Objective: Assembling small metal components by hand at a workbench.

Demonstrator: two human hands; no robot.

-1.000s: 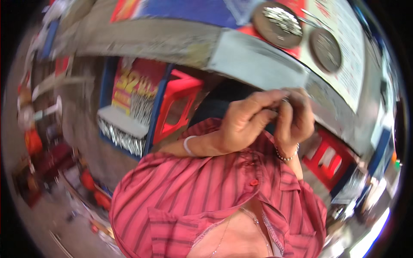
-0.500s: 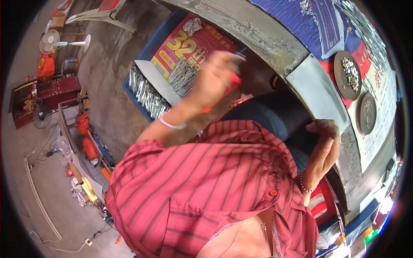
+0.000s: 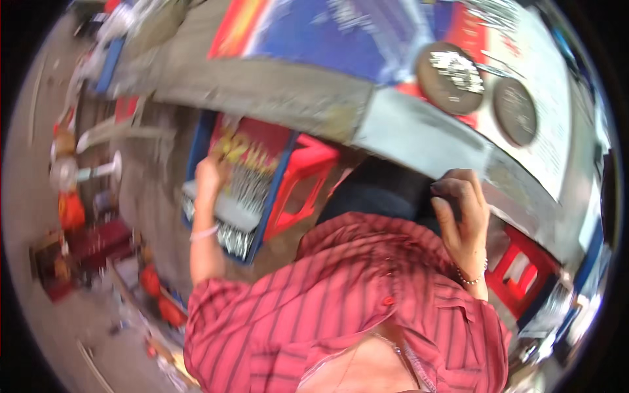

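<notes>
My left hand (image 3: 211, 175), with a pale band at the wrist, reaches over the left side of a blue tray (image 3: 272, 196). Motion blur smears its fingers, so their grip cannot be made out. Inside the tray lie many thin silvery metal pieces (image 3: 249, 183), parted by a pale divider (image 3: 237, 213) from more metal pieces (image 3: 234, 241). A red and yellow printed sheet (image 3: 262, 134) shows at the tray's far end. My right hand (image 3: 466, 204), wearing a beaded bracelet, hovers by the workbench's near edge. Its fingers are bent, the thumb apart, and nothing shows between them.
A worn grey workbench (image 3: 275, 88) runs across the front. On it are two round dark dishes, one (image 3: 429, 82) with shiny small parts, the other (image 3: 508, 111) with fine bits. Red stools (image 3: 298, 183) (image 3: 517, 275) stand below. A white fan (image 3: 65, 173) is at far left.
The view has swung round. My left hand has moved from the tray's right side to its left side. My right hand stays near the bench edge, its thumb now more apart.
</notes>
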